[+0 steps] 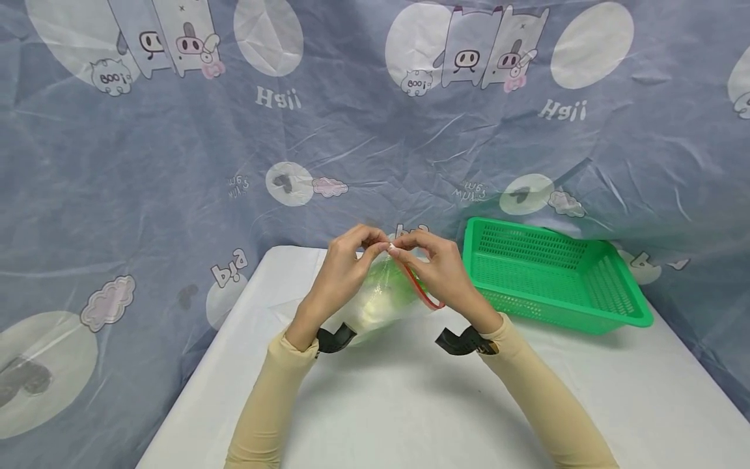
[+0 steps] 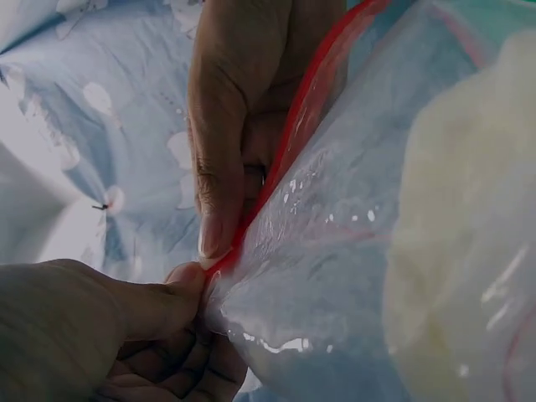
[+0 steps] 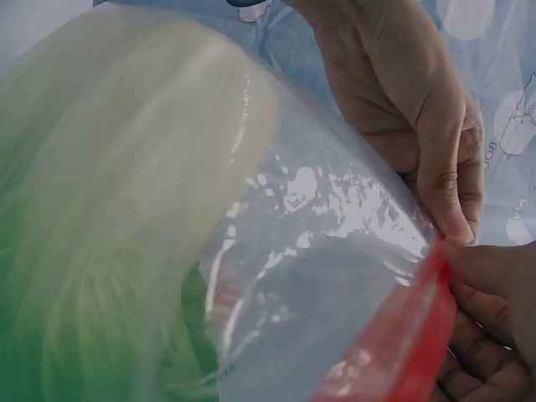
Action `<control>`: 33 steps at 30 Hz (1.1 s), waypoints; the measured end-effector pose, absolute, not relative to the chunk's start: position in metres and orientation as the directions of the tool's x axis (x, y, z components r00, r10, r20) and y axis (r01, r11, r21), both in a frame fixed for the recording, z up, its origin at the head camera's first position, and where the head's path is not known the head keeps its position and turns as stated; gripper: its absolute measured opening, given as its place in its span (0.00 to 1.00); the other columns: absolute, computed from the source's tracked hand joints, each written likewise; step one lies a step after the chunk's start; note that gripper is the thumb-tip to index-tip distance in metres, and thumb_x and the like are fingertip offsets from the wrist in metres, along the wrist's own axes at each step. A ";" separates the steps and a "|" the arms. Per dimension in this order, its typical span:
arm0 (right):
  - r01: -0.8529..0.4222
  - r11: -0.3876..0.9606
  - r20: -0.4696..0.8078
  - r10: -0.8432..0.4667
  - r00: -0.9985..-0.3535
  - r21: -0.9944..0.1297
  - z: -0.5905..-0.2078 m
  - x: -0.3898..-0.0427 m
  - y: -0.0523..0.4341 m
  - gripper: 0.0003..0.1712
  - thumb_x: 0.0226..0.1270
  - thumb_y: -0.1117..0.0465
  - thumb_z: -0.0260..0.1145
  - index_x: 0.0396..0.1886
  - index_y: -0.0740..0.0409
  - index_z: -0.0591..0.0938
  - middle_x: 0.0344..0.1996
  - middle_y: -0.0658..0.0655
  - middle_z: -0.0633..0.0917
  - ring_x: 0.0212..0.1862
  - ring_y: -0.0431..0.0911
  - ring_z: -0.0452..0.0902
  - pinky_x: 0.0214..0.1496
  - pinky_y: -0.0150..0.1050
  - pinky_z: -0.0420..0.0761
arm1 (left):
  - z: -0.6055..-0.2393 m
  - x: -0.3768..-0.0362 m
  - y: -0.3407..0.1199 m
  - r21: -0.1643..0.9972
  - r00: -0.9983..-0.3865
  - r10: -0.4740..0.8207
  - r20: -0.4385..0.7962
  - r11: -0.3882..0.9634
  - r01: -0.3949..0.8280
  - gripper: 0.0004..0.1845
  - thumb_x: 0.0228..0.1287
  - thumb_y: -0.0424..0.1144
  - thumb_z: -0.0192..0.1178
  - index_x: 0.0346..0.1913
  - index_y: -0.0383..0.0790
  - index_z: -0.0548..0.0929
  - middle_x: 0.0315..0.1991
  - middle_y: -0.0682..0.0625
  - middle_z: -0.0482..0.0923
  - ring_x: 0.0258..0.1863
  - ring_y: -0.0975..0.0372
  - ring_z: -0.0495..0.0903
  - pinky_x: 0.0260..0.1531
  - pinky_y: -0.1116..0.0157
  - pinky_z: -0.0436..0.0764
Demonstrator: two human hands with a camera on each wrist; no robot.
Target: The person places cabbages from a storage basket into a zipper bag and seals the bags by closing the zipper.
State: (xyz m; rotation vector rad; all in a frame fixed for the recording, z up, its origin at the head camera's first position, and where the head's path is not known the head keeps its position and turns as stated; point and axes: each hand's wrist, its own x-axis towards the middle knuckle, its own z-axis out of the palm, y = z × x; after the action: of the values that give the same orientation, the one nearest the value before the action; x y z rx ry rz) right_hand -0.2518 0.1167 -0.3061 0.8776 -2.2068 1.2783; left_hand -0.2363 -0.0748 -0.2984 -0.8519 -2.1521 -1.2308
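Note:
A clear zip bag [image 1: 366,319] with a red zip strip [image 1: 423,292] holds a pale green and white leafy vegetable, which looks like a napa cabbage [image 3: 126,193]. My left hand [image 1: 344,268] pinches the bag's top edge at one end of the strip between thumb and fingers. Right beside it, my right hand [image 1: 439,266] pinches the same red edge, the two thumbs almost touching. In the left wrist view the red strip [image 2: 314,92] runs up and away from the fingertips. The bag's lower part is partly hidden behind the left wrist.
A green plastic basket [image 1: 556,312] with perforated sides stands at the right back of the white table [image 1: 398,410]. Behind the table hangs a blue-grey printed cloth [image 1: 363,130]. Dark straps [image 1: 463,341] sit at both wrists.

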 end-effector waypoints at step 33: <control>-0.706 0.477 0.650 -0.313 -0.692 -0.523 -0.388 -0.284 0.188 0.04 0.63 0.63 0.67 0.38 0.52 0.84 0.35 0.51 0.86 0.39 0.42 0.81 0.43 0.41 0.81 | -0.295 -0.259 -0.124 0.613 -0.663 0.022 0.748 0.358 0.704 0.08 0.66 0.38 0.60 0.42 0.36 0.81 0.37 0.46 0.81 0.37 0.59 0.78 0.43 0.67 0.77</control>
State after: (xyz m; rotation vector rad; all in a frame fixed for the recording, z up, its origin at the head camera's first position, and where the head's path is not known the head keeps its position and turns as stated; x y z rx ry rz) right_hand -0.2836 0.1877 -0.3876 0.8450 -2.2558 1.1136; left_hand -0.2588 -0.1239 -0.2954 -0.6289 -1.9691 -1.3402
